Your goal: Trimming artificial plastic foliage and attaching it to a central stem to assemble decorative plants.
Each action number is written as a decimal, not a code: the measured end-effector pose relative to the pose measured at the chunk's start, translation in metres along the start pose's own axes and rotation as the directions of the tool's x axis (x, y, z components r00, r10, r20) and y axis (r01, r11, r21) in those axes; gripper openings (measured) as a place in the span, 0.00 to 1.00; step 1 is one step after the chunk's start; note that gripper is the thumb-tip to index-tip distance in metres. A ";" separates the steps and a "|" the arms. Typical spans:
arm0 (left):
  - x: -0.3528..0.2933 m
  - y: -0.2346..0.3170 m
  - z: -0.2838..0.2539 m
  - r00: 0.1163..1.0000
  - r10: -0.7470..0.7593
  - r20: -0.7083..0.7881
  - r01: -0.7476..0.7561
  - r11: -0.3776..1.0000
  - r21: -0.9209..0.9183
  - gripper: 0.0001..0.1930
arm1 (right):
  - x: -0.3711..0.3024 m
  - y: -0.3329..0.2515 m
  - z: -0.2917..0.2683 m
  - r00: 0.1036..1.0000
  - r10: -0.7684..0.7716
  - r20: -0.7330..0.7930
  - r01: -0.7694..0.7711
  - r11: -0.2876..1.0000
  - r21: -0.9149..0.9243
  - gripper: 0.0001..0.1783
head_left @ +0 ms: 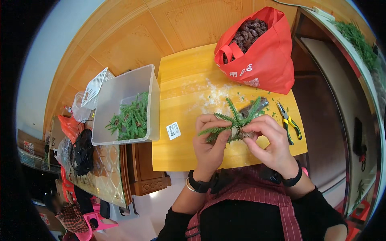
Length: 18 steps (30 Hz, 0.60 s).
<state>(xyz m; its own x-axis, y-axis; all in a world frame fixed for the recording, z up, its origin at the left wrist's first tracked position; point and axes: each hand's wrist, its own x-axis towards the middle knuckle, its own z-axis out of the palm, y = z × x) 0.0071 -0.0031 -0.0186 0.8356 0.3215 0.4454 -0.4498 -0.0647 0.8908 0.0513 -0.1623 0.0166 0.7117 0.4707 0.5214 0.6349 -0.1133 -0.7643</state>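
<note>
Both hands hold a green artificial pine sprig above the near part of the yellow table. My left hand pinches its lower left needles with thumb and fingers. My right hand is closed on the sprig's base, thumb and fingertips together. Something brownish sits at the base between the fingers, too covered to name. Just behind the sprig lies a dark, shiny cylindrical thing, partly hidden by the needles. Right of my right hand rest long-nose pliers with yellow and black handles.
A red bag of pine cones stands at the table's back right. Left of the yellow table, a translucent bin holds pine sprigs. A white label and white powder lie on the tabletop. A person sits far lower left.
</note>
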 end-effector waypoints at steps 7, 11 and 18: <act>0.004 -0.001 0.006 0.996 0.063 0.067 -0.055 0.992 -0.117 0.05 | -0.002 0.002 0.001 1.000 0.015 -0.022 -0.014 1.000 0.021 0.13; 0.005 -0.003 0.005 0.994 0.029 0.106 -0.006 0.976 -0.218 0.06 | -0.003 0.004 0.002 0.999 0.014 -0.041 -0.012 0.999 0.044 0.13; 0.008 -0.005 0.009 0.978 -0.072 0.194 0.156 0.872 -0.464 0.07 | -0.004 0.002 0.005 0.995 0.004 -0.104 -0.002 1.000 0.023 0.13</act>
<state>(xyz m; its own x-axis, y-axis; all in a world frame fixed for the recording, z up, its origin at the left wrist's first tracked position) 0.0187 -0.0087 -0.0186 0.9110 0.1358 0.3893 -0.4081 0.4318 0.8044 0.0479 -0.1597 0.0112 0.7418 0.3770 0.5546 0.6264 -0.0942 -0.7738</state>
